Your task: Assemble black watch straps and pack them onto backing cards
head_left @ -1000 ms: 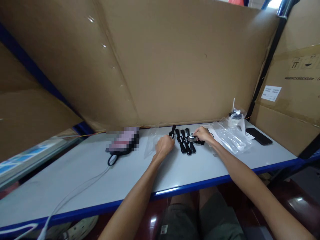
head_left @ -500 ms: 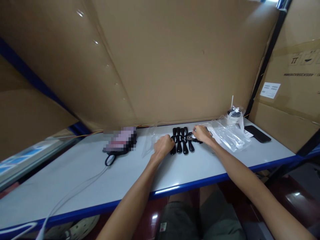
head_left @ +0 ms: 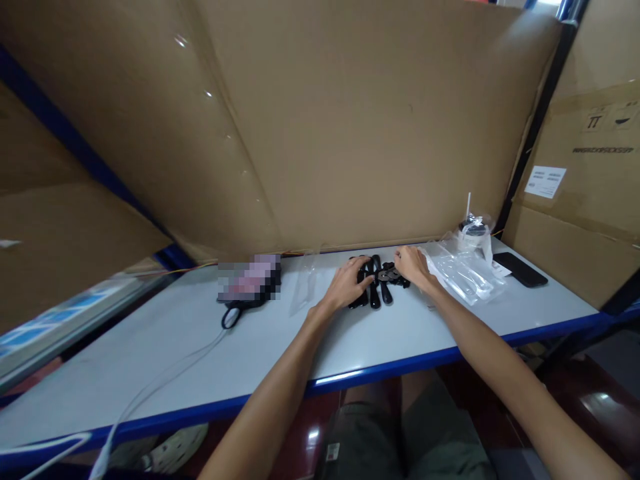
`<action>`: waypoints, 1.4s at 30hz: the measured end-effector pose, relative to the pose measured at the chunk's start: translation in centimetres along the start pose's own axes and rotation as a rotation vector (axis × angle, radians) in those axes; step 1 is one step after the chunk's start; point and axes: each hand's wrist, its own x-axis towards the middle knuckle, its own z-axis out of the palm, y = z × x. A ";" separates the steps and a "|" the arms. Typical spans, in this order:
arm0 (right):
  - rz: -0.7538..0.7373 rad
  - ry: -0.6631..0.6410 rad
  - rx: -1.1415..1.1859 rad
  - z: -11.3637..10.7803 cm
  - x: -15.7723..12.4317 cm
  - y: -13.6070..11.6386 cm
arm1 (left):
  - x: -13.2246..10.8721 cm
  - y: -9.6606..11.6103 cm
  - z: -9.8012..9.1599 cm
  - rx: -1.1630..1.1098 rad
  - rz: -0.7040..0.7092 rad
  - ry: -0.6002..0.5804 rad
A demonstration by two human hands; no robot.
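Several black strap-like pieces [head_left: 376,288] lie side by side on the white table [head_left: 280,347], near the back. My left hand [head_left: 348,283] rests on their left side with fingers stretched out over them. My right hand [head_left: 411,265] is at their right side, fingers curled at a small round dark part [head_left: 386,274] among the straps; what it grips is too small to name.
Clear plastic bags [head_left: 463,275] lie right of the straps, with a bagged cup and straw [head_left: 471,230] behind and a black phone [head_left: 519,269] further right. A blurred dark pouch [head_left: 247,283] and white cable [head_left: 150,390] are at left. Cardboard walls stand behind and at right.
My left hand set a lifted black strap down with the others, then opened and laid its fingers over the group. The right hand stayed at the straps' right side.
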 end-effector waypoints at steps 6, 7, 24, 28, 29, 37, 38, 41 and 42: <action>0.008 0.058 0.042 0.1 0.3 0.0 | 0.2 -1.4 1.3 -0.012 0.025 -0.166; 0.004 0.057 0.051 0.1 0.2 -0.1 | 0.3 -1.5 1.4 -0.014 0.039 -0.161; -0.077 0.018 0.049 0.7 -0.2 -1.1 | 0.5 2.0 1.0 0.225 -0.043 -0.078; -0.111 0.032 0.071 0.7 -0.2 -1.1 | 0.5 2.0 1.1 0.288 -0.031 -0.053; -0.111 0.033 0.081 0.7 -0.2 -1.1 | 0.5 1.9 1.1 0.286 -0.038 -0.035; -0.211 -0.218 0.649 0.7 -0.4 -1.4 | 0.7 1.5 0.4 -0.122 -0.184 0.179; -0.203 -0.290 0.742 0.7 -0.5 -1.6 | 0.7 1.7 0.4 -0.177 -0.181 0.185; -0.120 -0.423 0.960 0.5 -0.7 -2.2 | 0.6 2.6 0.4 -0.288 -0.175 0.207; -0.095 -0.441 1.025 0.4 -0.7 -2.3 | 0.6 2.9 0.4 -0.314 -0.179 0.216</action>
